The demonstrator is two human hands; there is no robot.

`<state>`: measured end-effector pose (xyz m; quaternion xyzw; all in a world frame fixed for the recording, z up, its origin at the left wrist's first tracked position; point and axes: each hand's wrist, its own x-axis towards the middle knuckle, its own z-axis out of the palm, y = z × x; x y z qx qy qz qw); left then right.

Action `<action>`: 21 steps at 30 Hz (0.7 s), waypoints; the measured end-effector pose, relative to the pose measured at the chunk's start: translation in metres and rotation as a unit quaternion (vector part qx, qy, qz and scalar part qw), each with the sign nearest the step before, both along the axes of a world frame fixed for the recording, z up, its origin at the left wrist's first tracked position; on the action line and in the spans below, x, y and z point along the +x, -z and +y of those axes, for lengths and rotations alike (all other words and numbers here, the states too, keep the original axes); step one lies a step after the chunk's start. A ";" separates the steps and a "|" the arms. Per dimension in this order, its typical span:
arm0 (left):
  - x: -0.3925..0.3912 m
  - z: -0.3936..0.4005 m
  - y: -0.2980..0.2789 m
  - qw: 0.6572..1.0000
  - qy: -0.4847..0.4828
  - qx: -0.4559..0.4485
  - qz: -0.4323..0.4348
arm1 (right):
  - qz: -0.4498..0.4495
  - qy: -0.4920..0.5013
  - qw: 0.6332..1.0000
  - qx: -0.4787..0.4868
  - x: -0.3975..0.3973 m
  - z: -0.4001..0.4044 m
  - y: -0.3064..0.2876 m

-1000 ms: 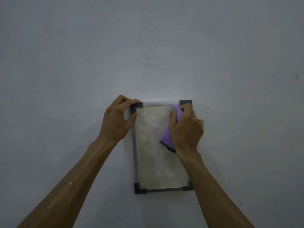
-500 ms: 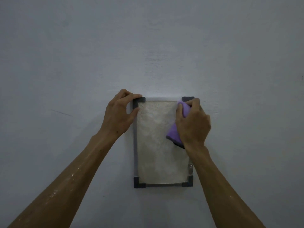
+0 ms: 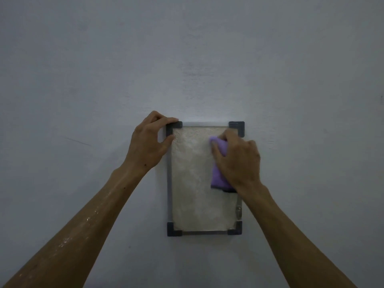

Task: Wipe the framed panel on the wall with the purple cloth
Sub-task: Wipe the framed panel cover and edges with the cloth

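One framed panel (image 3: 197, 179), upright, hangs on a pale wall (image 3: 187, 59), with four dark corner caps and a mottled pale face. One purple cloth (image 3: 218, 171) lies bunched against the panel's face toward 2 o'clock. The right hand (image 3: 236, 161) covers it, grip curled over the cloth and pressing it to the surface. The left hand (image 3: 149, 142) pinches the frame's 11 o'clock corner, fingers over the top edge, thumb on the side rail. Two bare forearms enter from 7 and 5 o'clock.
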<state>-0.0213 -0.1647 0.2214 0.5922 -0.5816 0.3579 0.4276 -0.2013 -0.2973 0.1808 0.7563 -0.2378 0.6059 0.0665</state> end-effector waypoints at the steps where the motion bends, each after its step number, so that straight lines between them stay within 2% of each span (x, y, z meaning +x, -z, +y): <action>1: 0.000 0.000 0.000 1.000 0.001 -0.001 0.001 | -0.047 0.014 0.999 0.022 -0.003 -0.003 -0.004; 2: -0.001 0.000 0.000 1.000 0.001 -0.002 0.002 | -0.071 0.024 0.997 0.033 -0.003 -0.004 -0.004; 3: -0.001 0.000 0.000 1.000 0.001 -0.001 0.002 | -0.057 0.025 0.998 0.023 -0.001 -0.001 -0.002; 6: 0.001 0.000 0.000 1.000 0.000 0.002 -0.004 | 0.061 -0.019 0.997 -0.048 0.002 0.004 0.008; 7: 0.002 0.000 0.000 1.000 0.000 0.000 -0.004 | 0.065 -0.013 0.997 -0.051 -0.002 0.002 0.004; 10: 0.001 -0.001 0.000 1.000 0.001 -0.005 -0.002 | -0.051 0.025 0.998 0.000 -0.008 -0.006 -0.008; 11: 0.001 -0.001 0.000 1.000 0.001 -0.006 -0.002 | -0.044 0.025 0.999 0.001 -0.007 -0.006 -0.006; 14: 0.001 -0.002 -0.001 1.000 0.004 -0.005 -0.004 | 0.076 -0.025 0.995 -0.062 -0.004 -0.004 0.004; 15: 0.002 -0.001 0.000 1.000 0.005 -0.006 -0.003 | 0.083 -0.023 0.994 -0.064 -0.007 -0.006 0.001; 18: 0.001 -0.001 0.001 1.000 0.006 -0.008 -0.001 | -0.020 0.016 0.999 -0.026 -0.015 -0.012 -0.009; 19: 0.000 -0.001 0.000 1.000 0.006 -0.009 -0.001 | -0.013 0.016 0.999 -0.031 -0.015 -0.012 -0.007; 21: 0.000 -0.002 0.000 1.000 0.005 -0.006 -0.003 | 0.084 -0.019 0.994 -0.070 -0.012 -0.010 0.002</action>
